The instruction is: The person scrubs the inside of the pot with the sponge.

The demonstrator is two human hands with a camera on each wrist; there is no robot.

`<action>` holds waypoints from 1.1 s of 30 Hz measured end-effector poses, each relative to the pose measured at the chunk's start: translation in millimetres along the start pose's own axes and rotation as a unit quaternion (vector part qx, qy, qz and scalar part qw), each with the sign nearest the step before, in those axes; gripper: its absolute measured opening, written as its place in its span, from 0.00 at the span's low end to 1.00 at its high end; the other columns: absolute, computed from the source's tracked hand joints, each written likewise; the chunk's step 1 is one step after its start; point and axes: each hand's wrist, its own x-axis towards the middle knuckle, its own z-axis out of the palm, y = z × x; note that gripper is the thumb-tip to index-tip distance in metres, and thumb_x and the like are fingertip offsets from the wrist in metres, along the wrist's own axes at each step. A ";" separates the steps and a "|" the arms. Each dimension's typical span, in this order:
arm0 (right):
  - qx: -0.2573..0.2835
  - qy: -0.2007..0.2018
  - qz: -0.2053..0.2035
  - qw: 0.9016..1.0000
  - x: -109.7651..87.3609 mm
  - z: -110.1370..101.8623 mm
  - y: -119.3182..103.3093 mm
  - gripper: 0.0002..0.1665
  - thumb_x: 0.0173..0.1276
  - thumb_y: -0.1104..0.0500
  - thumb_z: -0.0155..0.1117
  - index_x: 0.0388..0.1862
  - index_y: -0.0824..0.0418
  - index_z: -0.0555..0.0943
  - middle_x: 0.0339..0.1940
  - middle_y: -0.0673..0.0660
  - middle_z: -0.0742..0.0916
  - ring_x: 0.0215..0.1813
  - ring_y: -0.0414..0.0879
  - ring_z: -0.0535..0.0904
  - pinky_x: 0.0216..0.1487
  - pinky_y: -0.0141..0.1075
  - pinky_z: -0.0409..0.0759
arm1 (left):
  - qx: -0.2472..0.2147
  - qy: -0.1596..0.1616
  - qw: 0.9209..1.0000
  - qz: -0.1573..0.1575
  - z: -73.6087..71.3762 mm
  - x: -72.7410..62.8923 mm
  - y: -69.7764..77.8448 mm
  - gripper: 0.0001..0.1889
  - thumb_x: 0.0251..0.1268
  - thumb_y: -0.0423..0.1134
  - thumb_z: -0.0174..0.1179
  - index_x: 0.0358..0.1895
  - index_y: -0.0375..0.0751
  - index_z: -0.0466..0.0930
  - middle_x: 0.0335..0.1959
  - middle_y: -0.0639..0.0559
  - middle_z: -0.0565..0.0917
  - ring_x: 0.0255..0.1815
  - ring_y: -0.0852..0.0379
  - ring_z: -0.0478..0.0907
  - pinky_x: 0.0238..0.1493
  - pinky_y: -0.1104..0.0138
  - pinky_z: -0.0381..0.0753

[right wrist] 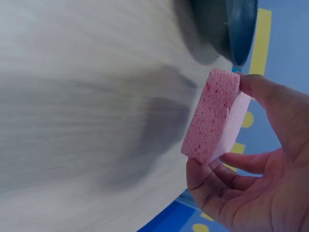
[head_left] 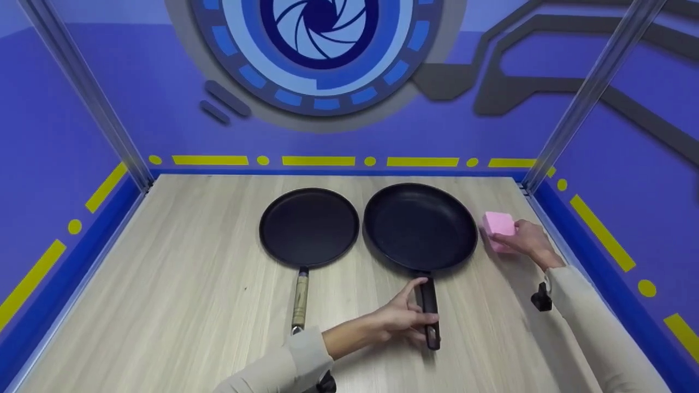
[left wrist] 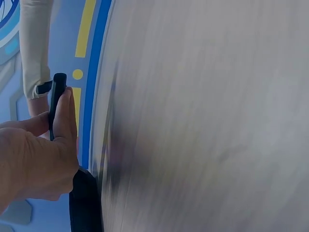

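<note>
A deep black frying pan [head_left: 420, 229] lies on the table with its handle toward me. My left hand [head_left: 401, 317] holds that black handle [head_left: 430, 300], thumb and fingers on either side; the left wrist view shows the handle [left wrist: 58, 87] between them. To the right of the pan, my right hand [head_left: 531, 243] grips a pink sponge [head_left: 499, 224]. In the right wrist view the sponge [right wrist: 212, 116] is a porous block pinched between thumb and fingertips, above its shadow. The sponge and the pan stand apart.
Left of the frying pan lies a flat black griddle pan [head_left: 309, 226] with a wood-patterned handle [head_left: 300, 300], close to the frying pan's rim. Blue panels [head_left: 338, 144] border the pale wooden table [head_left: 191, 245] at the back and both sides, with metal posts [head_left: 123, 125] at the corners.
</note>
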 end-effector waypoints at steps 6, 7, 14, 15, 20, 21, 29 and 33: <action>-0.009 -0.033 0.018 0.999 -2.7 9.7 6.6 0.51 0.69 0.39 0.66 0.65 0.85 0.65 0.59 0.82 0.77 0.52 0.66 0.75 0.61 0.60 0.79 | 0.002 -0.004 1.000 0.000 -2.6 -1.3 1.3 0.44 0.66 0.26 0.67 0.78 0.60 0.55 0.35 0.47 0.83 0.32 0.52 0.89 0.41 0.58 0.93; -0.014 -0.036 0.017 0.999 -3.0 11.4 7.5 0.51 0.69 0.39 0.66 0.64 0.85 0.65 0.58 0.82 0.77 0.52 0.67 0.76 0.61 0.60 0.79 | -0.002 -0.009 1.000 -0.001 -3.4 -1.6 1.8 0.44 0.66 0.27 0.66 0.78 0.60 0.55 0.36 0.47 0.83 0.32 0.52 0.89 0.43 0.57 0.93; -0.041 -0.029 -0.004 0.999 -4.7 23.3 11.4 0.45 0.68 0.42 0.65 0.57 0.85 0.69 0.52 0.82 0.80 0.50 0.69 0.78 0.56 0.61 0.81 | -0.007 -0.040 0.999 -0.023 -14.8 -4.5 9.3 0.44 0.72 0.32 0.63 0.82 0.60 0.48 0.44 0.38 0.87 0.48 0.40 0.88 0.53 0.52 0.90; -0.045 -0.026 -0.006 0.999 -4.6 24.3 11.2 0.44 0.68 0.43 0.65 0.57 0.85 0.69 0.52 0.82 0.80 0.49 0.70 0.78 0.56 0.62 0.81 | -0.007 -0.040 0.999 -0.025 -17.2 -5.2 11.3 0.44 0.72 0.32 0.63 0.82 0.60 0.48 0.47 0.37 0.86 0.52 0.39 0.87 0.55 0.52 0.90; -0.058 -0.030 -0.009 0.998 -4.3 26.1 8.8 0.44 0.69 0.42 0.64 0.56 0.84 0.68 0.51 0.82 0.80 0.50 0.70 0.79 0.56 0.63 0.82 | -0.031 -0.037 0.998 -0.035 -33.7 -9.3 20.0 0.45 0.72 0.30 0.61 0.84 0.57 0.45 0.59 0.32 0.78 0.60 0.34 0.82 0.58 0.53 0.88; -0.062 -0.036 -0.007 0.997 -4.5 25.8 8.4 0.44 0.69 0.42 0.63 0.57 0.84 0.67 0.51 0.82 0.79 0.50 0.70 0.79 0.55 0.63 0.82 | -0.037 -0.035 0.998 -0.037 -38.0 -10.3 21.8 0.46 0.72 0.30 0.61 0.84 0.57 0.44 0.61 0.30 0.77 0.60 0.32 0.82 0.58 0.53 0.88; -0.087 -0.076 0.025 0.993 -4.9 12.3 7.4 0.52 0.74 0.36 0.56 0.70 0.81 0.57 0.62 0.85 0.70 0.62 0.76 0.71 0.61 0.71 0.77 | -0.022 0.012 0.999 -0.022 -85.0 -24.6 39.0 0.44 0.75 0.30 0.58 0.84 0.47 0.39 0.62 0.25 0.77 0.50 0.36 0.87 0.56 0.61 0.89; -0.093 -0.078 0.038 0.992 -3.5 5.2 6.8 0.58 0.73 0.34 0.56 0.76 0.79 0.49 0.67 0.86 0.63 0.68 0.78 0.64 0.68 0.74 0.69 | -0.015 0.031 0.999 -0.016 -116.6 -40.4 51.2 0.43 0.77 0.31 0.56 0.84 0.45 0.37 0.65 0.23 0.74 0.49 0.40 0.88 0.56 0.62 0.89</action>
